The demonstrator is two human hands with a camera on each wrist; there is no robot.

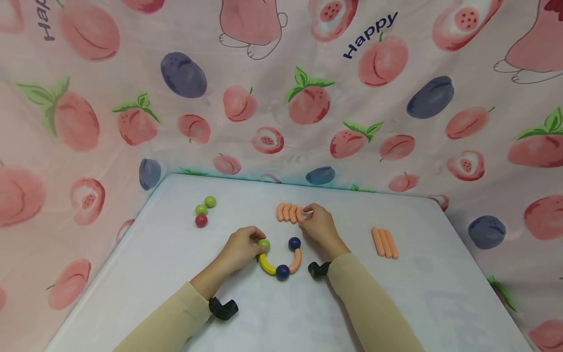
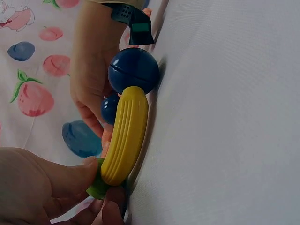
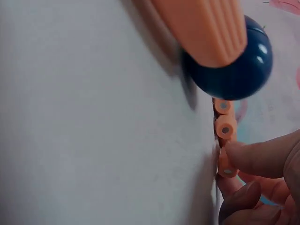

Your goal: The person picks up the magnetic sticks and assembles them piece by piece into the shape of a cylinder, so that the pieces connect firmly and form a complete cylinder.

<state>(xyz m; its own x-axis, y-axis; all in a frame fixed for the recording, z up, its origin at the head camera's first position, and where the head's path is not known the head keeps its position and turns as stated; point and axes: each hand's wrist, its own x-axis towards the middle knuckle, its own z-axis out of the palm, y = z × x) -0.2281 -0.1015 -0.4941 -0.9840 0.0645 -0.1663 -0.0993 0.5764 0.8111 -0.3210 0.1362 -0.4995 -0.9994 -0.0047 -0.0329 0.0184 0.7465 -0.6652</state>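
A U-shaped chain lies on the table: a green ball [image 1: 264, 243], a yellow curved rod [image 1: 266, 265], a blue ball [image 1: 283, 272], an orange curved rod [image 1: 297, 260] and a second blue ball [image 1: 294, 243]. My left hand [image 1: 241, 249] pinches the green ball between thumb and fingers at the chain's left end. Beyond the chain, several orange curved rods [image 1: 286, 212] lie side by side. At the right end of that row, my right hand [image 1: 319, 225] pinches one orange curved rod [image 3: 228, 166]. Small grey discs show in the rod ends in the right wrist view.
Two green balls [image 1: 210, 201] and a red ball [image 1: 201, 221] sit at the back left. Three straight orange rods [image 1: 384, 243] lie together on the right. A fruit-printed cloth [image 1: 272, 112] hangs behind the white table [image 1: 440, 303].
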